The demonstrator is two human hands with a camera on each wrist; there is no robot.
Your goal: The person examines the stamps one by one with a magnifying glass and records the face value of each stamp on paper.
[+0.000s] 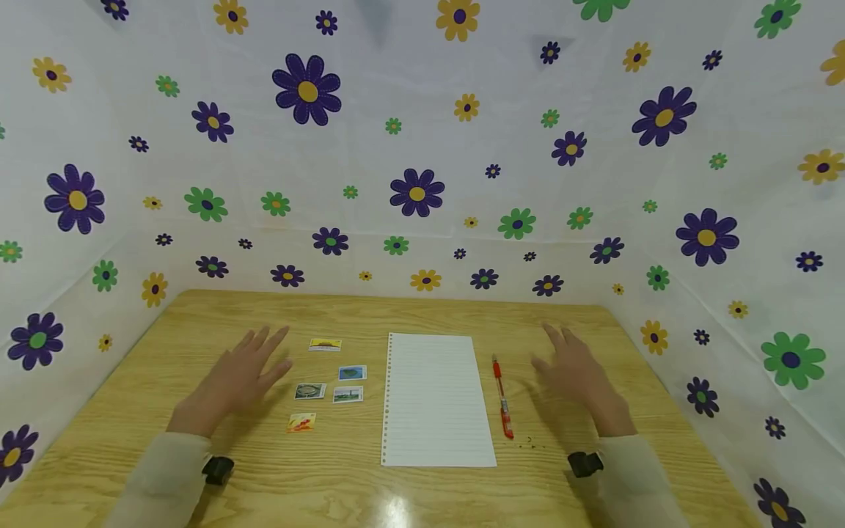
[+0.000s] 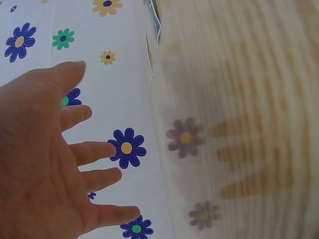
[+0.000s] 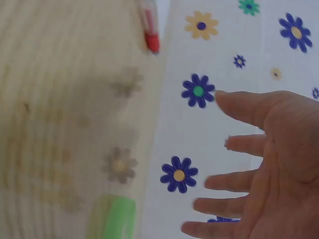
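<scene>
My left hand (image 1: 234, 378) hovers over the left of the table, fingers spread and holding nothing. Several small stamp-like pictures lie flat just right of it: a yellow one (image 1: 326, 345) at the back, a blue one (image 1: 353, 373), two greenish ones, and a red-and-yellow one (image 1: 301, 422) nearest the front. My right hand (image 1: 577, 378), likewise spread and bare, hangs to the right of a red-capped pen (image 1: 502, 400). Between pen and pictures rests a sheet of lined paper (image 1: 436, 400) with punched holes along its left edge.
The wooden table (image 1: 317, 491) is enclosed at the back and sides by white cloth (image 1: 370, 161) printed with flowers. A few dark specks (image 1: 530, 442) lie near the pen's lower end. A green strip (image 3: 119, 219) shows low in the right wrist view. Each wrist wears a black band.
</scene>
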